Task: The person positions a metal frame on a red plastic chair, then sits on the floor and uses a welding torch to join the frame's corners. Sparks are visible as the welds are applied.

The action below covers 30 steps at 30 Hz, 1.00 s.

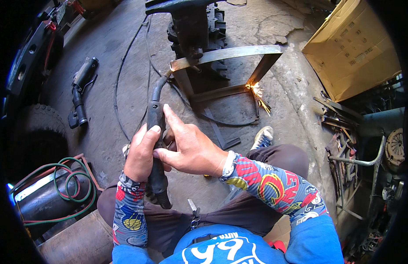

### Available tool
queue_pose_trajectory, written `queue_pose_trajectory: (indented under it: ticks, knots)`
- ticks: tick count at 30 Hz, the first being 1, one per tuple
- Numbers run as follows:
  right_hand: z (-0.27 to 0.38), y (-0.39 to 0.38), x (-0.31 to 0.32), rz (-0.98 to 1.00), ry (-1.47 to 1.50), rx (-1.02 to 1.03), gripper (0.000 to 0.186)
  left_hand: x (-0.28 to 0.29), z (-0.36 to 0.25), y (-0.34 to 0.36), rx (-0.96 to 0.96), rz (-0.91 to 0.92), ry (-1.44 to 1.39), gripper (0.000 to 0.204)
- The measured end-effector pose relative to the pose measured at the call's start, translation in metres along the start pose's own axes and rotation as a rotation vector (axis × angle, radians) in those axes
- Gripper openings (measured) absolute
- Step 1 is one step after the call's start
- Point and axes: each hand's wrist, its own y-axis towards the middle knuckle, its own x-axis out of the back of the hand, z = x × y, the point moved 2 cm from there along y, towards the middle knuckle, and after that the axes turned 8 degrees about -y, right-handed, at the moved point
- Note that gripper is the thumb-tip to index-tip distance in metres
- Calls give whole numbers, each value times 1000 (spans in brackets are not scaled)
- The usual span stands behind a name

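Your left hand is clenched around the handle of the black welding torch, and your right hand is also closed on it from the right side. The torch's long axis runs from near to far, and its curved neck reaches the near left corner of the metal frame. The nozzle tip seems to touch the frame, but I cannot see it clearly; sparks glow at the frame's right side.

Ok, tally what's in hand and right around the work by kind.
Welding torch: 1
Hands on the torch, left hand and right hand: 2
Steel frame: 1
Spark spot: 1
Sneaker: 1
Total: 6
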Motion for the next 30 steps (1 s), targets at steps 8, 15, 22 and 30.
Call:
queue_pose_trajectory:
  ticks: [8,15,22,30]
  knots:
    - [-2,-1,-1,5,-15,2,97,0,0,0,-20,6,36,44]
    - [-4,-8,-13,-58,22,14,98,2,4,-3,-96,-11,25,39]
    - [-2,-9,-13,-47,59,-18,100,4,0,-4,-70,-9,90,37]
    - [1,-6,-11,-16,94,-56,98,5,-2,-3,-80,45,50,38]
